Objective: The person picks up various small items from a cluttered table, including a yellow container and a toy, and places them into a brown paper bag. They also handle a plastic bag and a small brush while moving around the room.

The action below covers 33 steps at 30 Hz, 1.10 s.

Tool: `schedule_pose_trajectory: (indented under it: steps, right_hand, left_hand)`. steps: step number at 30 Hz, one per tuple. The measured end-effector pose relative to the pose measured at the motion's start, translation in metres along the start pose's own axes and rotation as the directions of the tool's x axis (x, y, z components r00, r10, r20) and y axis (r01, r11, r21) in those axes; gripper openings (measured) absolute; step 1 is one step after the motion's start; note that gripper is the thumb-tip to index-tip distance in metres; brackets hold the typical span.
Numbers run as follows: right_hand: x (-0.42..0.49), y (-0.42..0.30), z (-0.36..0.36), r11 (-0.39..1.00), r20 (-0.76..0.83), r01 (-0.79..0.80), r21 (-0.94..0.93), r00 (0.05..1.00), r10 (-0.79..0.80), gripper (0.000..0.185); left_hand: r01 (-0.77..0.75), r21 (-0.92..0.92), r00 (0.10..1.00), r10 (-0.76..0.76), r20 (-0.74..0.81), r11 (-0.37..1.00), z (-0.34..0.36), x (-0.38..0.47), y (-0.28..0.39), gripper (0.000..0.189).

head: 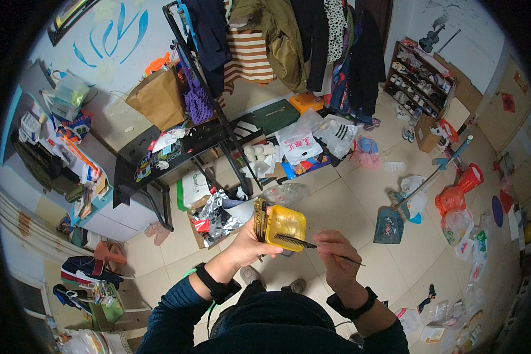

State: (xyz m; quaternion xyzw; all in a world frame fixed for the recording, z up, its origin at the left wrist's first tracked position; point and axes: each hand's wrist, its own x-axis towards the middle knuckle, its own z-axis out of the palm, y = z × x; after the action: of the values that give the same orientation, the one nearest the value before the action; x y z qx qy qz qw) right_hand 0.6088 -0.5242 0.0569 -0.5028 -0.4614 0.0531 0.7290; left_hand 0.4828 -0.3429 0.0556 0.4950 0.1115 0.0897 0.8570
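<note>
My left hand grips a small yellow plastic tub, its open top facing me. Against the tub's left side, in the same grasp, is a narrow dark-and-yellow patterned object whose kind I cannot tell. Pinched in the fingers of my right hand is a thin black rat-tail comb. Its toothed end reaches over the tub's lower rim, and its thin tail sticks out to the right of the hand. Whether the teeth touch the inside of the tub is unclear.
Beyond my hands, an open carton holds foil and packaging. A black table and a loaded clothes rack stand farther off. To the right are a dustpan, a broom and plastic bags on the tiled floor.
</note>
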Motion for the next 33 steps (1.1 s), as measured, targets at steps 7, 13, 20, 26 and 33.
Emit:
schedule_pose_trajectory:
  steps: [7, 13, 20, 26, 33]
  right_hand:
    - [-0.003, 0.002, 0.001, 0.994, 0.128, 0.044, 0.099, 0.990, -0.056, 0.006]
    - [-0.004, -0.003, -0.002, 0.987, 0.159, 0.043, 0.156, 0.985, -0.068, 0.006]
    - [-0.010, -0.005, -0.003, 0.988, 0.184, 0.010, 0.156, 0.982, -0.039, 0.008]
    - [0.001, -0.003, -0.012, 0.976, -0.044, 0.040, 0.213, 0.999, -0.031, 0.008]
    - [0.011, 0.001, -0.011, 0.974, -0.094, -0.028, 0.225, 0.994, 0.050, 0.013]
  left_hand:
    - [-0.068, -0.010, 0.998, 0.068, 0.009, 0.998, -0.010, 0.003, -0.011, 0.080]
    - [-0.123, -0.058, 0.992, 0.122, -0.023, 0.991, -0.010, 0.007, -0.017, 0.077]
    - [-0.131, -0.037, 0.989, 0.128, -0.080, 0.991, -0.002, 0.006, -0.007, 0.077]
    - [-0.036, 0.010, 0.999, 0.036, 0.009, 0.999, -0.004, -0.001, 0.001, 0.077]
    - [-0.042, 0.003, 0.999, 0.042, -0.002, 0.999, 0.000, 0.002, 0.000, 0.076]
